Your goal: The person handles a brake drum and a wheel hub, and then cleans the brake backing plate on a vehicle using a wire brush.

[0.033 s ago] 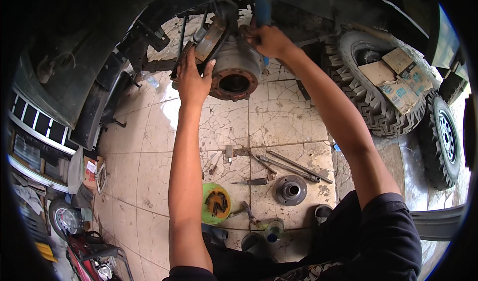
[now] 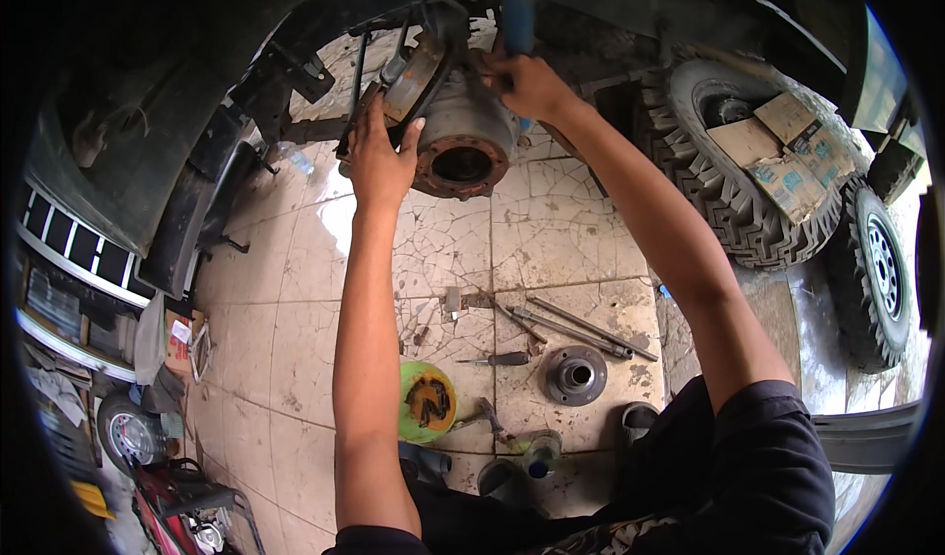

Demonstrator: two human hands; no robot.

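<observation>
My left grip rests, fingers lightly parted, on the rusty curved bracket, probably to steady it; my right grip curls before the blue shock absorber, whether pinching anything I cannot tell. Rounded grey metal axle housing sits between, rust-ringed bore exposed

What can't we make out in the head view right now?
Head view:
- Bare right hand: fingertips and grip, lost in shadow behind the hand.
- Bare left hand: palm contact, hidden by the hand's back.
- Rounded grey metal housing: interior, too dark.
- Upright blue cylinder: section behind right hand.
</observation>
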